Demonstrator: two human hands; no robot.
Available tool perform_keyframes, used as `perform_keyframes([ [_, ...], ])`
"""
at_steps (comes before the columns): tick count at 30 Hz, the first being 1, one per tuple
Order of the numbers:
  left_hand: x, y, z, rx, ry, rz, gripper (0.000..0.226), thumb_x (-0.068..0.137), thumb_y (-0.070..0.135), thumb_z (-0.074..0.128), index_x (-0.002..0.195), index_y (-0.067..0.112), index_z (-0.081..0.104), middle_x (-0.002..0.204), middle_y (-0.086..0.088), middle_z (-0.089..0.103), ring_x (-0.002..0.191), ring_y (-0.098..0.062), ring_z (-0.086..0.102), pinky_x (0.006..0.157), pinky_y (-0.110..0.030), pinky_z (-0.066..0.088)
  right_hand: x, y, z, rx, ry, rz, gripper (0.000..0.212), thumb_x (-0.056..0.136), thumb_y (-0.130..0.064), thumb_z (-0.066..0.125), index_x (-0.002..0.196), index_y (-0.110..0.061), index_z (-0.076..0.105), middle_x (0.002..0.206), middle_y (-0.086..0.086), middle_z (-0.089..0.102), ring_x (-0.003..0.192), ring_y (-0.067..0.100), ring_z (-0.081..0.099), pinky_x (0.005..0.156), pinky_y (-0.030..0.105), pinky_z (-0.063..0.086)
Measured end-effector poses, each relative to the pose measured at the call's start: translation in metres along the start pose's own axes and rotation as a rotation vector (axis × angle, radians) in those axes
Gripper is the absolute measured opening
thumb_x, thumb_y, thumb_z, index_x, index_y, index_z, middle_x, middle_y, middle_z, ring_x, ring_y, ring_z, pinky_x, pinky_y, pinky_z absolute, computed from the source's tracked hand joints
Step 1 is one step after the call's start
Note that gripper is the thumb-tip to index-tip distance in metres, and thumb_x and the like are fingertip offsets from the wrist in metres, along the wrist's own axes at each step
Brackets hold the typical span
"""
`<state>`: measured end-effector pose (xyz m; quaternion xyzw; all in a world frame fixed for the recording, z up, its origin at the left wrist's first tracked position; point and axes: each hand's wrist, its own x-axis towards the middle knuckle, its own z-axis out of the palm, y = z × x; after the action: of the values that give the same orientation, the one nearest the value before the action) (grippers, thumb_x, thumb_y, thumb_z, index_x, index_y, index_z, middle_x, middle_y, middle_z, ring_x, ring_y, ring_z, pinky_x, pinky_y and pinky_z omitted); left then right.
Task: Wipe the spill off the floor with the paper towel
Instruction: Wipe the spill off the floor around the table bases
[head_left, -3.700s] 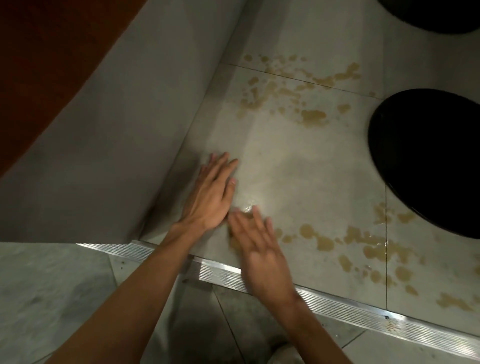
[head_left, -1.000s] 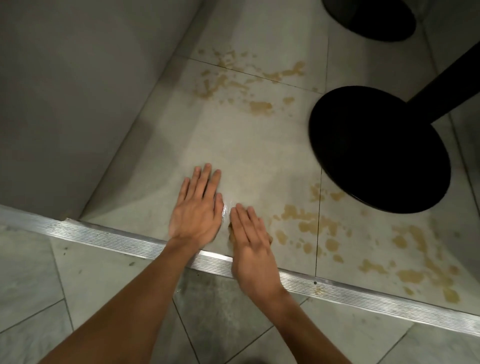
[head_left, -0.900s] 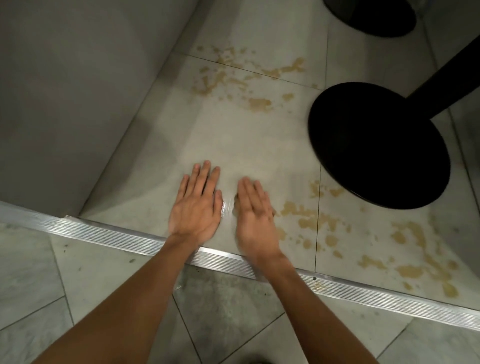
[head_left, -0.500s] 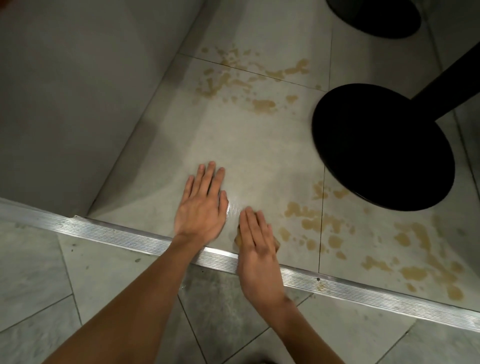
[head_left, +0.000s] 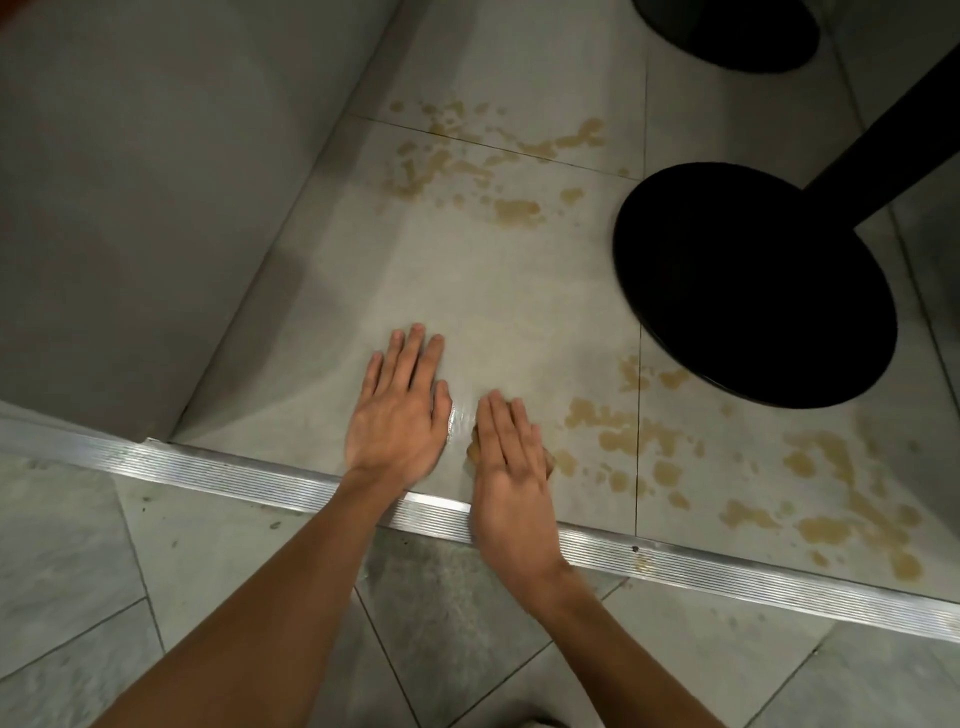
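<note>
My left hand (head_left: 402, 410) lies flat on the pale floor tile, fingers straight and spread a little. My right hand (head_left: 511, 467) lies flat beside it, fingers straight, pressing a soaked, brownish paper towel (head_left: 474, 448) of which only small edges show under the palm. Brown spill patches (head_left: 631, 434) spread to the right of my right hand, as far as the metal strip. A second spill patch (head_left: 483, 171) lies farther off near the wall. The tile between the two patches looks smeared and wet.
A ribbed metal threshold strip (head_left: 675, 564) crosses the floor under my wrists. A round black pedestal base (head_left: 753, 283) with a dark post stands at the right, another black base (head_left: 727, 31) at the top. A grey wall panel (head_left: 145, 197) rises on the left.
My right hand has slid back and forth over the same spot with the towel under it, ending near the strip. My left hand has stayed flat in place.
</note>
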<state>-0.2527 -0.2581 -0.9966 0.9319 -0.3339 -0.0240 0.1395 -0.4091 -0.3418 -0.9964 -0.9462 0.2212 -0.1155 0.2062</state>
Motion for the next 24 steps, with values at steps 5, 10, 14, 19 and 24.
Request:
perform_keyframes([
  [5,0.0,-0.001,-0.002,-0.003,-0.005,0.009,0.061,0.116,0.037,0.03,0.174,0.02,0.021,0.184,-0.003,0.013,0.171,-0.022,0.005,0.139,-0.046,0.009,0.054,0.015,-0.003,-0.019,-0.037,0.057,0.069,0.108,-0.004,0.042,0.173,-0.009,0.02,0.182,0.007,0.017,0.17,0.023,0.002,0.138,0.048,0.009],
  [10,0.001,0.001,-0.005,-0.025,-0.035,0.012,0.06,0.116,0.034,0.033,0.173,0.017,0.026,0.183,-0.006,0.015,0.171,-0.025,0.007,0.139,-0.048,0.009,0.064,0.012,-0.003,0.016,-0.038,0.145,0.076,0.105,0.001,0.041,0.174,-0.008,0.01,0.183,0.008,0.007,0.17,0.025,-0.006,0.138,0.047,-0.002],
  [14,0.002,0.008,-0.011,-0.06,-0.005,0.0,0.057,0.114,0.027,0.041,0.17,0.013,0.034,0.181,-0.01,0.023,0.17,-0.027,0.013,0.138,-0.05,0.009,0.004,0.017,-0.015,0.01,-0.06,0.029,0.086,0.094,0.008,0.038,0.173,-0.008,0.01,0.183,0.008,0.007,0.17,0.026,-0.006,0.139,0.048,0.003],
  [19,-0.001,0.042,-0.007,-0.156,-0.013,0.08,0.056,0.115,0.024,0.041,0.169,0.01,0.034,0.18,-0.01,0.025,0.17,-0.025,0.013,0.139,-0.047,0.013,0.039,0.032,-0.023,0.001,-0.082,0.061,0.074,0.105,0.002,0.041,0.173,-0.009,0.014,0.183,0.007,0.01,0.17,0.025,-0.005,0.138,0.046,0.001],
  [24,-0.011,0.056,0.006,-0.082,-0.051,0.112,0.058,0.117,0.028,0.034,0.172,0.011,0.028,0.183,-0.009,0.017,0.171,-0.023,0.009,0.139,-0.042,0.007,0.048,0.033,-0.021,0.022,-0.066,0.141,0.069,0.11,-0.003,0.041,0.173,-0.008,0.014,0.183,0.007,0.009,0.17,0.024,-0.004,0.138,0.047,0.002],
])
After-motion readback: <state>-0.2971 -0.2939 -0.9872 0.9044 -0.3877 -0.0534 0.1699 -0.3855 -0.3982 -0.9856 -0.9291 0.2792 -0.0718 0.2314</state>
